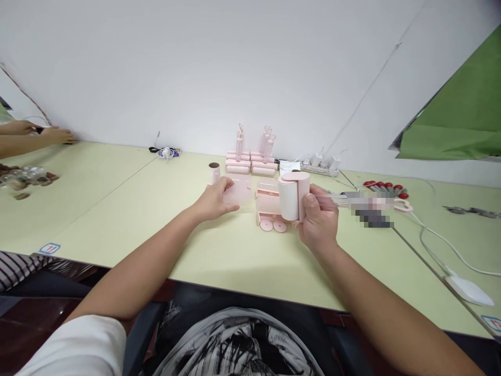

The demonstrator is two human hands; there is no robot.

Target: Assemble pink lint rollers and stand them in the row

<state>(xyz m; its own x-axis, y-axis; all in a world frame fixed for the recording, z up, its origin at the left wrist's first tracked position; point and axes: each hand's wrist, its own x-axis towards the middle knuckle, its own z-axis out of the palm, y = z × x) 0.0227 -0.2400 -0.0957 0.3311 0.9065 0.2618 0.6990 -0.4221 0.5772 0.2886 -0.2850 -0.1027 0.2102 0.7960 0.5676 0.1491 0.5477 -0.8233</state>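
My right hand (321, 224) grips a pink lint roller (289, 201) with a white roll, raised over the table. Its fingers wrap behind the pink casing. Between the thumb and fingers of my left hand (211, 201) is a clear plastic cover (240, 193), see-through and hard to outline. Beside the cover lie pink plastic casing parts (269, 202), partly hidden by the lint roller. Two flat pink discs (266, 225) rest in front of these parts. A cardboard tube (214, 173) stands upright just behind my left hand.
Pink lint rollers (238, 166) with upright handles stand against the wall. A power strip (323, 168) with chargers lies behind to the right. Red-handled tools (385, 187) and a white cable (450, 245) lie on the right. Another person's hands (57, 134) are at the far left.
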